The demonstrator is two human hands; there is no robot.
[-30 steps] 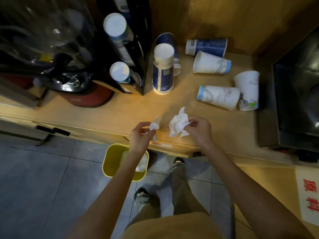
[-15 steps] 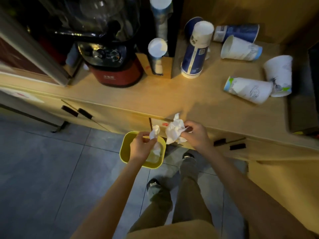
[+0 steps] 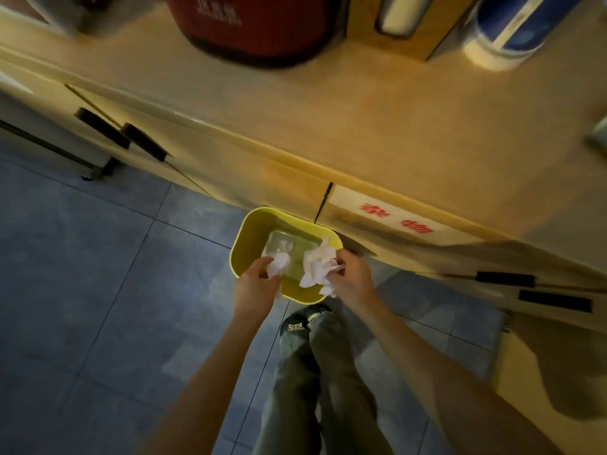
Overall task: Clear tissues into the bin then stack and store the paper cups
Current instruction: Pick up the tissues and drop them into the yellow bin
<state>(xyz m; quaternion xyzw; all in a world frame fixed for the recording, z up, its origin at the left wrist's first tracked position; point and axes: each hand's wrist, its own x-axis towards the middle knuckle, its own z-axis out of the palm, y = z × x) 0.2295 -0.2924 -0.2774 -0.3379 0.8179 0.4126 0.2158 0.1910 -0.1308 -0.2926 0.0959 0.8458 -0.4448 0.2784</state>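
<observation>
**Tissues held over the bin, not yet let go**

Tissues, two crumpled white paper wads, sit one in each hand directly above the bin's mouth. The left hand [image 3: 254,287] has its fingers curled round the smaller crumpled white tissue [image 3: 278,263]; the right hand [image 3: 353,278] pinches the larger crumpled white tissue wad [image 3: 318,266] at its near edge, so most of it hangs free, ragged and puffy.

Below them stands the small yellow plastic bin with rounded corners [image 3: 244,236], smooth-walled, on the grey tiled floor [image 3: 98,257], tucked against the pale wooden cabinet front [image 3: 295,188]. Something pale and glossy already lies at its bottom; I cannot tell what.

To my eye the risk is in the drop. Tissue this light drifts, and the larger wad's lower tail hangs right at the bin's near rim, so released from there it could catch the edge and slide to the tiles by the dark shoe [image 3: 303,318]. The narrow opening leaves little margin for two wads falling together.

Up on the matt light wooden counter [image 3: 394,110], blurred, stand a red rounded appliance base [image 3: 256,27] and a blue-and-white paper cup stack [image 3: 505,31], untouched.
</observation>
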